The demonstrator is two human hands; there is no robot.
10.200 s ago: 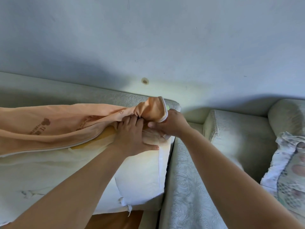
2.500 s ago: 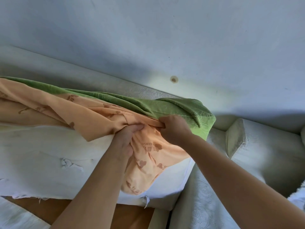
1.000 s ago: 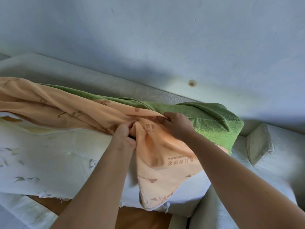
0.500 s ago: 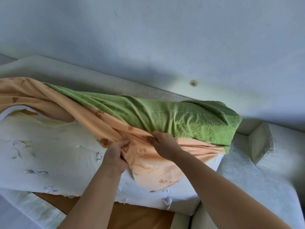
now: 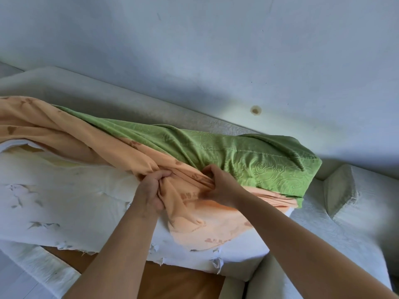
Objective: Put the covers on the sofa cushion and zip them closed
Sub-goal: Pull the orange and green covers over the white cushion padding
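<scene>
Head view, centre of the frame: both bare forearms reach up from the lower edge and meet on bunched cloth. The left hand (image 5: 151, 188) is clenched, knuckles toward the camera, with its fingers curled round a thick gather of peach fabric and the thumb pressed in from the right. Just beside it, the right hand (image 5: 218, 186) grasps the same gather from the other side, its fingers hooked over a fold and the wrist bent down. The two hands lie near each other, with a ridge of cloth standing up between them.

What they hold is the cover (image 5: 259, 167), partly pulled over the right end of the cushion. Its outer face is green, soft and slightly glossy, embossed with rose swirls and crossed by a stitched seam. Its inner side (image 5: 75, 134) is thin matte peach cloth printed with small brown marks, and it runs in long creases to the left edge of the frame.

Below it the cushion (image 5: 64, 201) lies bare: a long white slab in a thin casing, torn in small flaps and frayed along the lower edge. It rests across a pale textured sofa (image 5: 323, 234), whose backrest runs along the upper left. A brown panel (image 5: 177, 281) shows at the bottom centre. A grey-blue wall (image 5: 194, 50) fills the upper half, with one small round stain at the right.
</scene>
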